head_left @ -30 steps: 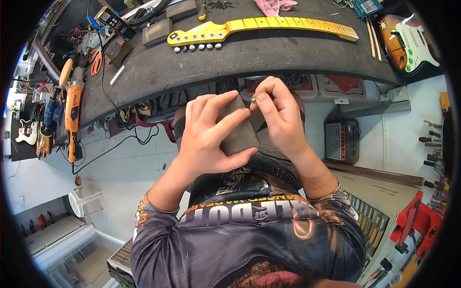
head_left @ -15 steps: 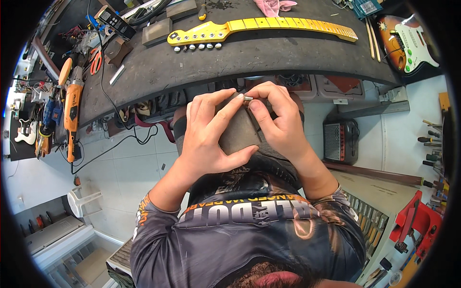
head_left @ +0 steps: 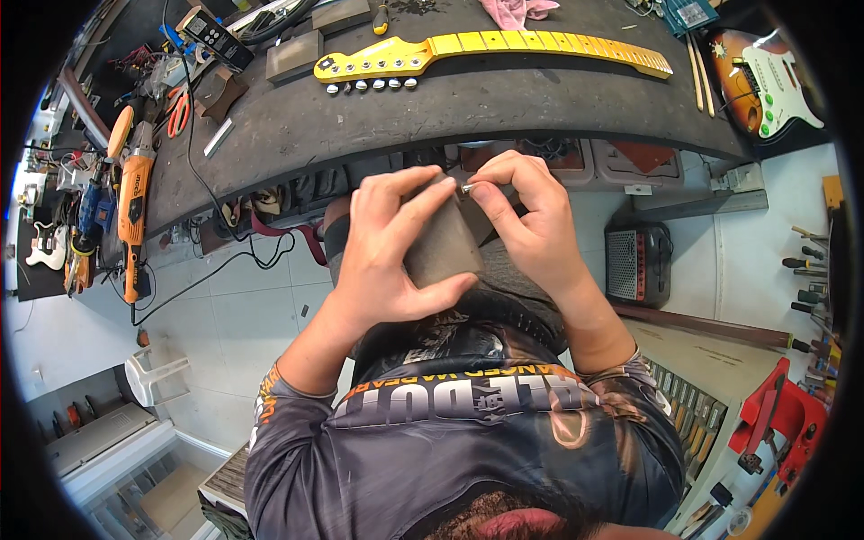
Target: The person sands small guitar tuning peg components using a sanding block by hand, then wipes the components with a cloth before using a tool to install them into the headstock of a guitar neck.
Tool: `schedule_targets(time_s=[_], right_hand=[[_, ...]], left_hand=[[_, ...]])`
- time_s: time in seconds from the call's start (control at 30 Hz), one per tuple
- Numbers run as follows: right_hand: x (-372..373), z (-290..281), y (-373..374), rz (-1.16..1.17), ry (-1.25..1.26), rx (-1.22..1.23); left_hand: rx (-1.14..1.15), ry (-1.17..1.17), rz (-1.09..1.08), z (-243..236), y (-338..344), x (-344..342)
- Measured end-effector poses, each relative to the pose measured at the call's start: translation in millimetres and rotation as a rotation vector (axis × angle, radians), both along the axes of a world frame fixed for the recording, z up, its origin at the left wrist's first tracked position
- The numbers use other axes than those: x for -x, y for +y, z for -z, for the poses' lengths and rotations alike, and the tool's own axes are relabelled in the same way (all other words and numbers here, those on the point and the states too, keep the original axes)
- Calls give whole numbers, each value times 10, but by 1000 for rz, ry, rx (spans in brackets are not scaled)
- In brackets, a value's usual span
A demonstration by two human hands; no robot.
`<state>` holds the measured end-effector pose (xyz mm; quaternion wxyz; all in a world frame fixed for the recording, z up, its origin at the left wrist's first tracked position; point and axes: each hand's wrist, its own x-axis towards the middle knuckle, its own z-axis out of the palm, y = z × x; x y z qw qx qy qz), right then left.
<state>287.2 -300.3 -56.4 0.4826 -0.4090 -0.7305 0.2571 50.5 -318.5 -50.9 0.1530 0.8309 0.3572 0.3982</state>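
Observation:
My left hand (head_left: 382, 247) wraps round a flat grey-brown rectangular block (head_left: 446, 250), thumb along its near edge and fingers over its far side. It is held above my lap, in front of the bench. At the block's far right corner, my right hand (head_left: 535, 220) pinches a small shiny metal piece (head_left: 467, 188) between thumb and forefinger. The piece looks like a short cylinder; fingertips cover much of it. Whether it touches the block, I cannot tell. Beyond my hands, a yellow guitar neck (head_left: 504, 43) with tuning pegs lies on the dark workbench (head_left: 378, 121).
At the left stands an orange power tool (head_left: 135, 202) with a trailing black cable (head_left: 216, 261). Two grey blocks (head_left: 294, 56), a screwdriver (head_left: 381, 20) and a pink cloth (head_left: 513, 13) lie at the back. A sunburst guitar body (head_left: 765, 85) is far right, above a speaker box (head_left: 638, 264).
My right thumb and forefinger have closed further over the metal piece, and less of it shows. The block has shifted slightly left in my left hand, away from the right.

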Motion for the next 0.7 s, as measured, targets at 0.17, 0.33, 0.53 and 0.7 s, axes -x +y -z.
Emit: schedule_targets(time_s=[0.17,0.33,0.53,0.7], right_hand=[[17,15,-17,-22,56,59],[59,37,-51,-113,199,144],[41,34,-64,-114,189,155],[59,-36,-75,-125,71,62]], left_hand=[[-170,-74,19,-2,22,45],[-240,-56,48,-16,75,14],[-242,-4,34,-40,10,-31],[-288,7,-40,-49,140,96]])
